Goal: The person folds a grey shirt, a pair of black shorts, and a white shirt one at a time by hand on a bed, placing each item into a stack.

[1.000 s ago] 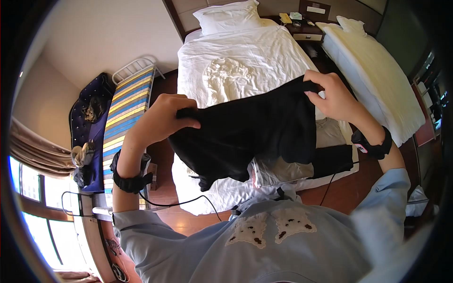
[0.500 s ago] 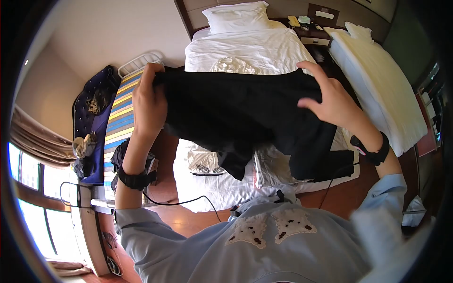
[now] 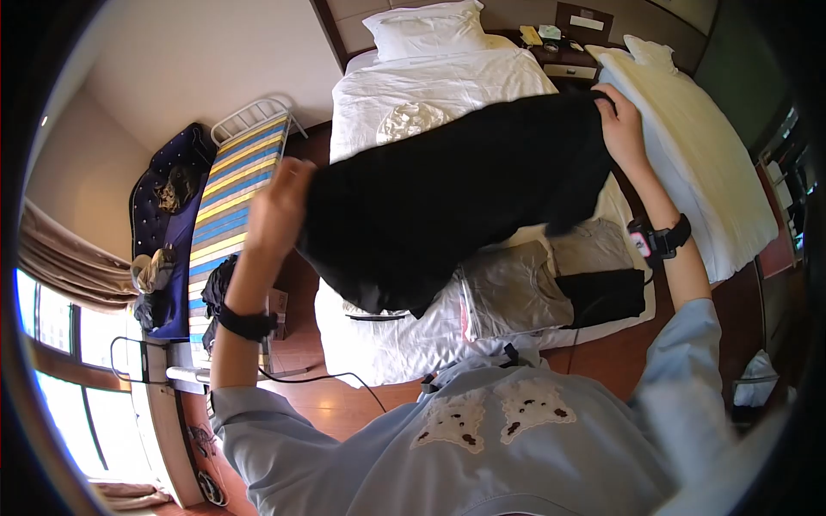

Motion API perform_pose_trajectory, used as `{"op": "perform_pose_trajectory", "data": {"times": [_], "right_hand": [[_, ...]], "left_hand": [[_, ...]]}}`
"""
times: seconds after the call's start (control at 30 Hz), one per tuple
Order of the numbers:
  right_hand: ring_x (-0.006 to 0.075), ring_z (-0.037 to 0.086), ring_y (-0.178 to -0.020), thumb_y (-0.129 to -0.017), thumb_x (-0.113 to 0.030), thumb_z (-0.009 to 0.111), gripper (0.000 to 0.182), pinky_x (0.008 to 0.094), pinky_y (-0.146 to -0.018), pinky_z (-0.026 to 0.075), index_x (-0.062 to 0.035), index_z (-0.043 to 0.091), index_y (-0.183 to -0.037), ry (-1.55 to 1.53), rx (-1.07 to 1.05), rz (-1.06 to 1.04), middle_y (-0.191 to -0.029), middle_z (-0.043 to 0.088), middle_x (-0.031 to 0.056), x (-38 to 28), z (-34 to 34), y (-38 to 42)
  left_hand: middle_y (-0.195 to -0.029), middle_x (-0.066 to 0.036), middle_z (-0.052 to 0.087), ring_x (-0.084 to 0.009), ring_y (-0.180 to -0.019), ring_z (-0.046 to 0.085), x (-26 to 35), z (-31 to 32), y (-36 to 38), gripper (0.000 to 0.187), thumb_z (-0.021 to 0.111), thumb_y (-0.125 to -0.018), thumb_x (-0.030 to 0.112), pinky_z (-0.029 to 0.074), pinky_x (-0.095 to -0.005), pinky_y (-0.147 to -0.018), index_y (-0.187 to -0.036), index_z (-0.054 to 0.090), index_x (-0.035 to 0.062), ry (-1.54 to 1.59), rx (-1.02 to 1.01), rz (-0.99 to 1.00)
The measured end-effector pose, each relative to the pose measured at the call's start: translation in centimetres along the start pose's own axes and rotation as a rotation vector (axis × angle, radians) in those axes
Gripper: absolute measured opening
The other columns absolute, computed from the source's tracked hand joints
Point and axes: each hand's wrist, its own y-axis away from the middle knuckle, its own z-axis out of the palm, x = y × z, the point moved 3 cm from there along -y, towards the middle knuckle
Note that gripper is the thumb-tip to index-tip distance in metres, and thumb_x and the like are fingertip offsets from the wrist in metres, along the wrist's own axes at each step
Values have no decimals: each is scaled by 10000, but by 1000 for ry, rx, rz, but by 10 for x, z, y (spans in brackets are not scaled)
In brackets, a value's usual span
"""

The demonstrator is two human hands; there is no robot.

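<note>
A black garment (image 3: 456,189) is stretched between my two hands above the bed; its exact kind cannot be made out. My left hand (image 3: 282,202), slightly blurred, grips its left end, and my right hand (image 3: 621,127) pinches the upper right corner, higher up. Below the cloth, a folded grey shirt (image 3: 516,291) lies near the foot of the bed. Beside it are a folded beige cloth (image 3: 594,245) and a folded black cloth (image 3: 607,298). The hanging garment mostly covers another folded item at the left. A crumpled cream cloth (image 3: 409,123) sits farther back.
The white bed (image 3: 370,95) carries a pillow (image 3: 426,30). To its right are a nightstand (image 3: 572,69) with small items and a second bed (image 3: 705,163). A striped bed (image 3: 228,198) and dark blue sofa (image 3: 155,206) stand left. A black cable (image 3: 335,375) hangs near my left arm.
My right hand has moved right and up and closed on the garment's corner. The garment is now spread wider and slants upward to the right, uncovering the folded grey and beige clothes.
</note>
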Motion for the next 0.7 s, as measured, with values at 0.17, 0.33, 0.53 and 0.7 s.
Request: {"op": "perform_pose_trajectory", "data": {"times": [0.17,0.33,0.53,0.7], "right_hand": [[181,536,-609,-707,-69,554,168,241,-581,416,-21,547,-868,45,349,-497,-730,560,119,-47,-62,-11],[249,542,-658,-552,-192,685,346,296,-597,435,-61,561,-847,534,189,-883,-734,551,87,-82,-71,6],[228,566,-771,-565,36,498,345,271,-681,441,-71,561,-887,466,497,-634,-845,570,83,-68,-116,-9],[178,521,-908,-666,14,436,351,281,-855,357,6,525,-1005,-345,275,-275,-932,565,81,-48,-161,-18]], "left_hand": [[-765,-120,543,-288,-658,549,-20,-68,-26,316,412,-638,-88,444,-327,-585,-899,518,55,-186,586,-213],[-806,-107,558,-272,-708,560,-32,-51,-24,331,390,-630,-97,450,-325,-608,-897,511,55,-92,551,-420],[-850,-53,578,-206,-642,586,-32,-100,-28,442,416,-585,-88,458,-281,-514,-976,529,85,-486,655,-263],[-779,-52,598,-140,-673,568,-23,-127,-38,244,402,-666,-49,433,-229,-614,-827,570,24,68,557,-230]]}}
